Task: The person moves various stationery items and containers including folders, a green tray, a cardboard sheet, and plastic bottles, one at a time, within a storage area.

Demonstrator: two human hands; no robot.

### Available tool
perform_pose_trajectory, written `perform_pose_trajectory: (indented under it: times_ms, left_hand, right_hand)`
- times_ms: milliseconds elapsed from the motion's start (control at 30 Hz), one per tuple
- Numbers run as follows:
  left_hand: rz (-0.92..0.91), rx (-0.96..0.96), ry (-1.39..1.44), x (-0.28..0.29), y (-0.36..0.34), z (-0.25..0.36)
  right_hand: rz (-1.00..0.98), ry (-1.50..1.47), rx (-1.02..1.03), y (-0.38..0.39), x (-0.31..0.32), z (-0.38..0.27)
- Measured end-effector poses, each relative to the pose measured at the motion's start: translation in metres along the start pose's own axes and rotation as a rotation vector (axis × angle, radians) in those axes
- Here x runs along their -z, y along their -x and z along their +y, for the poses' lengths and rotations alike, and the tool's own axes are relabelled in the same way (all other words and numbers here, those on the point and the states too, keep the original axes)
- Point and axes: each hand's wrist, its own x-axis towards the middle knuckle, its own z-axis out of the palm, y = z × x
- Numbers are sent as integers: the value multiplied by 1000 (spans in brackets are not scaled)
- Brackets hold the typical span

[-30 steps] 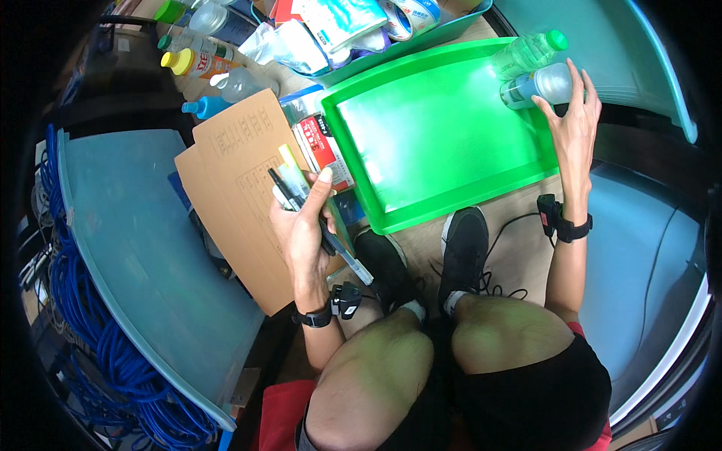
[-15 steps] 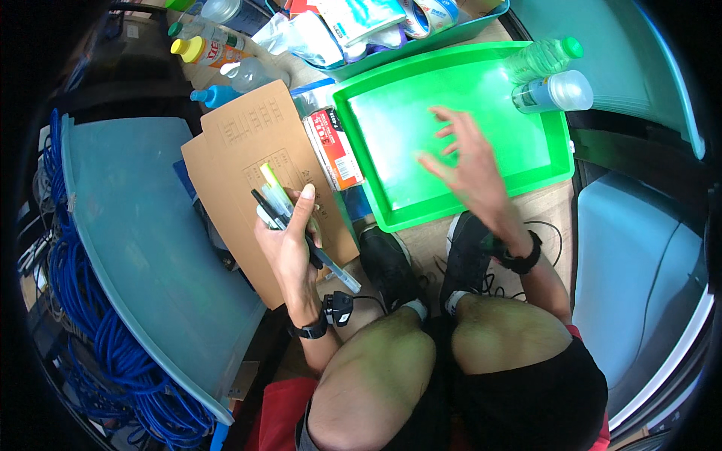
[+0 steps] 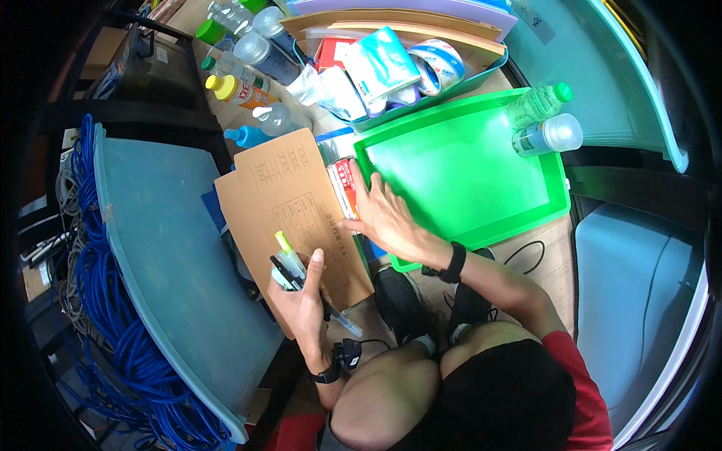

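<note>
My left hand (image 3: pixel 301 304) is closed around several pens (image 3: pixel 287 263), among them a yellow-green highlighter and black-capped ones; a clear-barrelled end sticks out below the palm. It hovers over the near part of a brown cardboard folder (image 3: pixel 263 180). My right hand (image 3: pixel 387 218) reaches left across the rim of the green tray (image 3: pixel 466 240), fingers apart. Its index finger and thumb lie at a red and white box (image 3: pixel 344 180) wedged between folder and tray. That hand covers the box's near part; a firm grip cannot be made out.
A clear green-capped bottle (image 3: pixel 538 105) and a lidded jar (image 3: pixel 545 137) lie on the tray's far right. Behind stands a bin (image 3: pixel 421 105) with tape and packets. Several bottles (image 3: pixel 241 90) stand at far left. Blue tubs (image 3: pixel 180 248) flank both sides, with blue cables (image 3: pixel 120 331) beside the left one.
My right hand has moved left from above the green tray to the red and white box. The left hand keeps hold of the pens. The whole view has shifted.
</note>
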Motion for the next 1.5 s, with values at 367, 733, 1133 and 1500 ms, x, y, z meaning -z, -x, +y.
perform_pose_trajectory:
  times_ms: [367,733,1133,1500]
  left_hand:
    - [-112,-66,-215,-14,-7,-12]
    - [-124,-9,-262,-18,-24,-38]
    - [-112,48,-376,-21,-24,-30]
    - [-123,-38,-417,-18,-33,-47]
  right_hand:
    - [-160,-68,5,-39,15,0]
    - [-97,-132,-11,-6,36,-8]
    - [-31,-371,-14,23,45,22]
    - [-73,-498,-196,42,73,21]
